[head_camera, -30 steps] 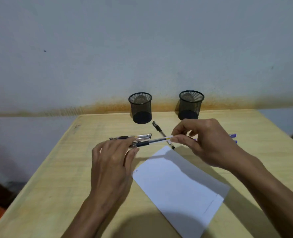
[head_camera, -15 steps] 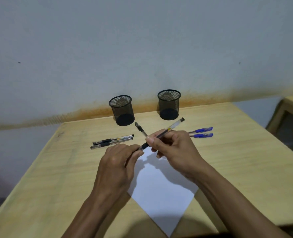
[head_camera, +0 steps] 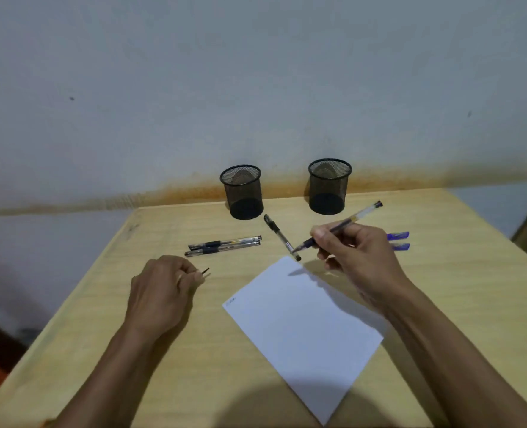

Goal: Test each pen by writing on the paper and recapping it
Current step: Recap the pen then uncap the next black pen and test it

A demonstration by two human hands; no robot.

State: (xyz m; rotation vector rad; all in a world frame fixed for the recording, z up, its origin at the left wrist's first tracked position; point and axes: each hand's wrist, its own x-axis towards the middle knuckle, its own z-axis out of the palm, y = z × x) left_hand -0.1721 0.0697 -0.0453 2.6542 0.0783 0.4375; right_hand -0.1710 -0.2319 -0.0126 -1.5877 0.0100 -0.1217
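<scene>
My right hand (head_camera: 359, 257) holds an uncapped clear-barrelled pen (head_camera: 342, 225) in a writing grip, tip pointing down-left just above the far corner of the white paper (head_camera: 302, 329). My left hand (head_camera: 160, 291) is closed on the pen's dark cap (head_camera: 205, 271), whose clip sticks out past my fingers, left of the paper. Two capped black pens (head_camera: 225, 245) lie side by side beyond my left hand. Another black pen (head_camera: 280, 236) lies diagonally near the paper's far corner. Two blue-capped pens (head_camera: 398, 240) lie partly hidden behind my right hand.
Two black mesh pen cups (head_camera: 243, 193) (head_camera: 328, 188) stand at the back of the wooden table (head_camera: 101, 319), near the wall. The table's left edge runs diagonally past my left arm. A small mark sits at the paper's left corner.
My hands have pulled apart: the cap came off with my left hand, which moved left. My right hand turned the pen into a writing grip above the paper's far corner.
</scene>
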